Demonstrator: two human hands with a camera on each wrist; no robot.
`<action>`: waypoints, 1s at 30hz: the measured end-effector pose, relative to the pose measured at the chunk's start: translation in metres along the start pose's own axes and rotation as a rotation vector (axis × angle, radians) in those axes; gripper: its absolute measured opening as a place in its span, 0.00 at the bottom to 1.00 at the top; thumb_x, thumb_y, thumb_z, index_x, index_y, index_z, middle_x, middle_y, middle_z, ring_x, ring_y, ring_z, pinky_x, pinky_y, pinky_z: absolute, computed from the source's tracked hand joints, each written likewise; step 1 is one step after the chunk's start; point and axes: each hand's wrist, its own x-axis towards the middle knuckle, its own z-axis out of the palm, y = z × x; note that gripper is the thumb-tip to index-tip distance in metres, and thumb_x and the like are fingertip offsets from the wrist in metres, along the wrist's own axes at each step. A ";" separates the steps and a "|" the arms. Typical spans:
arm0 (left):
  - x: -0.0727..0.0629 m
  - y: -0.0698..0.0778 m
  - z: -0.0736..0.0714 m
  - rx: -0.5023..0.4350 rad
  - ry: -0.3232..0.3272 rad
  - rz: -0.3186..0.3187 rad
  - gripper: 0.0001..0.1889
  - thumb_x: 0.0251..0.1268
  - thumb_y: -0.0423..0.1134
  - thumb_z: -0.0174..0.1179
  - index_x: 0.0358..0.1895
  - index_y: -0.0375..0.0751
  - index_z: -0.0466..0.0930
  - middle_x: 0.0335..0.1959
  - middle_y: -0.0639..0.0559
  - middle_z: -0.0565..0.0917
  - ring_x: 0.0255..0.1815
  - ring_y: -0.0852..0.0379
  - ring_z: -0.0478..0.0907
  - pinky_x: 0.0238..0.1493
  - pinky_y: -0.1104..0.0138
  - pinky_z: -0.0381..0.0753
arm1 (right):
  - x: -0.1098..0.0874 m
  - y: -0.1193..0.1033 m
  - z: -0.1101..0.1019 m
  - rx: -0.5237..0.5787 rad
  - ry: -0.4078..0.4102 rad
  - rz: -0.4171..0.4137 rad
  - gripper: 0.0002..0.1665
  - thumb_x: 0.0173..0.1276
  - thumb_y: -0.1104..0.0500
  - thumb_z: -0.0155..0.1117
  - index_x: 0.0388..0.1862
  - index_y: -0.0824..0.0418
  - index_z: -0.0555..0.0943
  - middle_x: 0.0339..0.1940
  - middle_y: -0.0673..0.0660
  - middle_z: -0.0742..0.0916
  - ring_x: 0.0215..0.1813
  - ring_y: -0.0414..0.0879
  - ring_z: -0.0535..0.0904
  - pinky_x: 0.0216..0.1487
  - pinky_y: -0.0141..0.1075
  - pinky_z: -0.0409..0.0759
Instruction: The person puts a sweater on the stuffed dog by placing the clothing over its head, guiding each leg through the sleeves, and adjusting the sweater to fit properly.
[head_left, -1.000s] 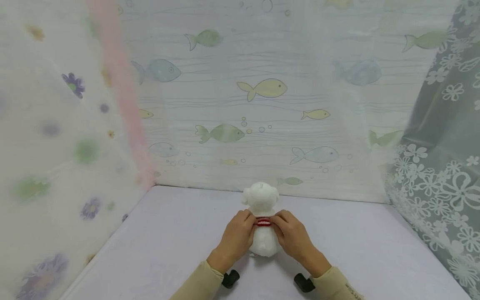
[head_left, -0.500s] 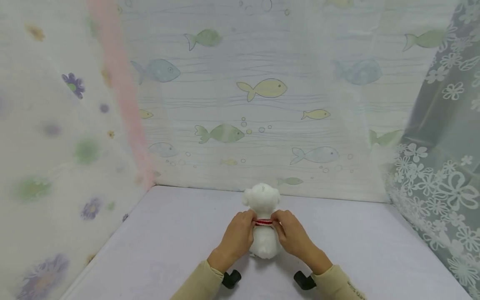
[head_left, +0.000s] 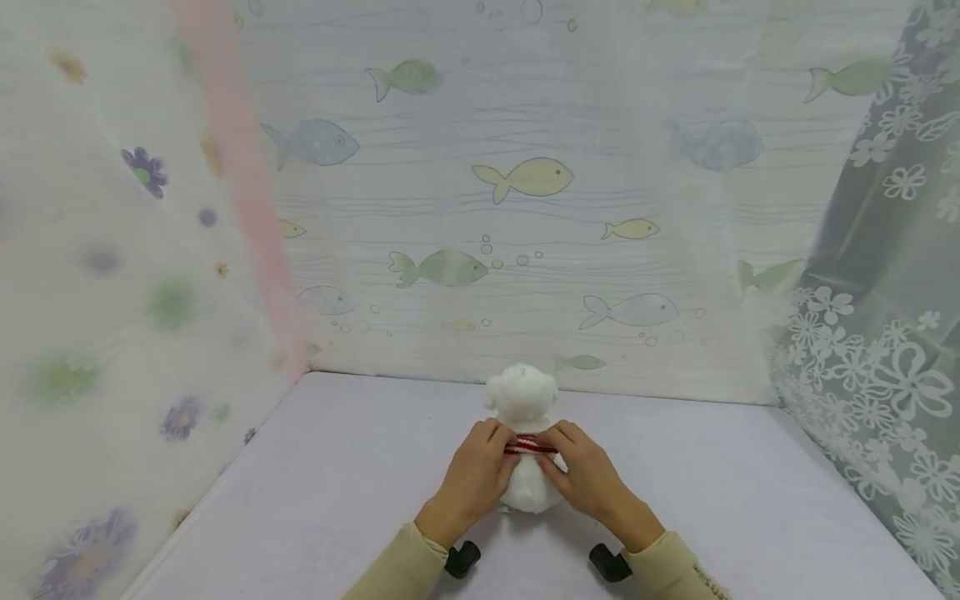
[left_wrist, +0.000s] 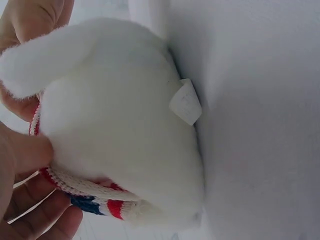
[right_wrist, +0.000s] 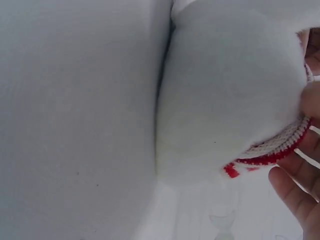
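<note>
A white plush animal (head_left: 529,487) sits upright on the table with its back to me. Round it, below the head, runs a knitted scarf (head_left: 528,443) striped red and white; a navy patch shows on the scarf (left_wrist: 86,203) in the left wrist view. My left hand (head_left: 474,468) pinches the scarf at the toy's left side as I see it. At the opposite side my right hand (head_left: 588,471) pinches it too, thumb on the near face. A small white label (left_wrist: 186,102) sticks out low on the toy. The toy's front is hidden.
The white table (head_left: 360,467) spreads to both sides. Behind stands a fish-printed curtain (head_left: 450,333), with flowered sheets at left (head_left: 135,333) and right (head_left: 885,375). Dark wrist-camera mounts (head_left: 462,559) hang under both wrists.
More of the scarf now shows between my hands, its stripes slanting. My right thumb has dropped lower and opened slightly away from the index finger. The toy has shifted a little.
</note>
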 end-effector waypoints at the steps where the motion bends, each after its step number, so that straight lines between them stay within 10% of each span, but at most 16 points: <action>1: 0.000 0.000 0.000 0.004 -0.007 -0.006 0.09 0.56 0.33 0.68 0.36 0.41 0.76 0.36 0.53 0.73 0.38 0.57 0.72 0.38 0.68 0.76 | 0.001 0.000 0.000 -0.003 0.002 -0.004 0.15 0.56 0.65 0.72 0.42 0.57 0.80 0.40 0.48 0.79 0.41 0.39 0.76 0.37 0.35 0.79; 14: 0.004 0.001 -0.003 -0.055 -0.044 -0.093 0.05 0.63 0.33 0.62 0.34 0.43 0.74 0.26 0.55 0.76 0.27 0.58 0.72 0.29 0.68 0.72 | 0.004 -0.007 0.002 0.044 -0.024 0.097 0.06 0.66 0.67 0.61 0.35 0.58 0.74 0.33 0.47 0.74 0.35 0.38 0.67 0.34 0.32 0.71; 22: 0.001 -0.001 -0.001 -0.051 0.023 0.007 0.07 0.53 0.30 0.64 0.30 0.46 0.76 0.30 0.57 0.71 0.31 0.60 0.68 0.32 0.70 0.71 | -0.001 -0.002 0.003 0.071 0.044 0.014 0.06 0.62 0.66 0.64 0.33 0.55 0.78 0.34 0.47 0.76 0.37 0.37 0.74 0.35 0.31 0.77; 30: 0.000 -0.001 -0.003 -0.002 -0.041 0.028 0.08 0.51 0.36 0.70 0.28 0.47 0.78 0.36 0.55 0.73 0.35 0.58 0.70 0.37 0.66 0.73 | -0.003 0.003 0.001 0.063 -0.032 -0.027 0.06 0.58 0.64 0.63 0.34 0.55 0.78 0.40 0.47 0.77 0.43 0.39 0.74 0.40 0.35 0.77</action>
